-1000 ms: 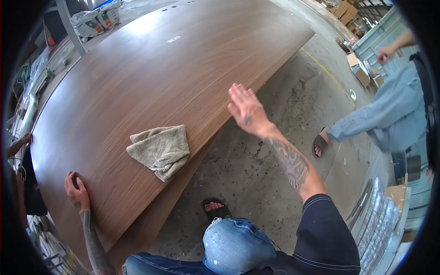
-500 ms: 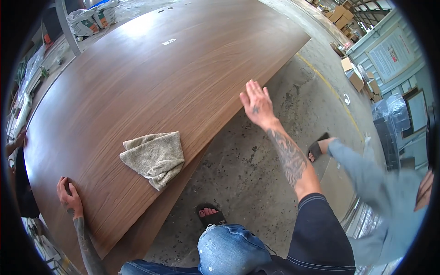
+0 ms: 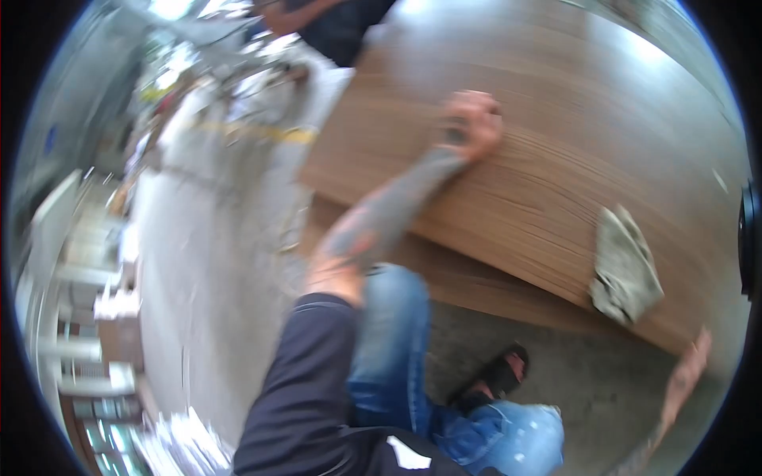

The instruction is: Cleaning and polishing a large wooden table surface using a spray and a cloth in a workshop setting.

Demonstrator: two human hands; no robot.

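A brown wood-grain panel [image 3: 548, 135] lies on top of another panel [image 3: 476, 293], whose edge shows beneath. My left hand [image 3: 474, 125] rests on the upper panel, its fingers curled in and blurred, and I make out nothing in it. At the panel's near edge on the far right is my right hand [image 3: 689, 365], fingers stretched out and holding nothing visible. A folded grey-beige cloth [image 3: 625, 270] lies on the panel close to that edge, between my hands and nearer the right one.
Another person [image 3: 333, 28] in dark clothing stands at the panel's far left corner. Grey concrete floor [image 3: 214, 309] stretches along the left, with a yellow line [image 3: 278, 133] farther off. My sandalled foot [image 3: 500, 373] stands below the panels. Motion blurs much of the left background.
The view has swung left, so the panel and cloth now appear farther right. The left-hand floor and the other person have come into sight. The cloth still lies near the panel's edge.
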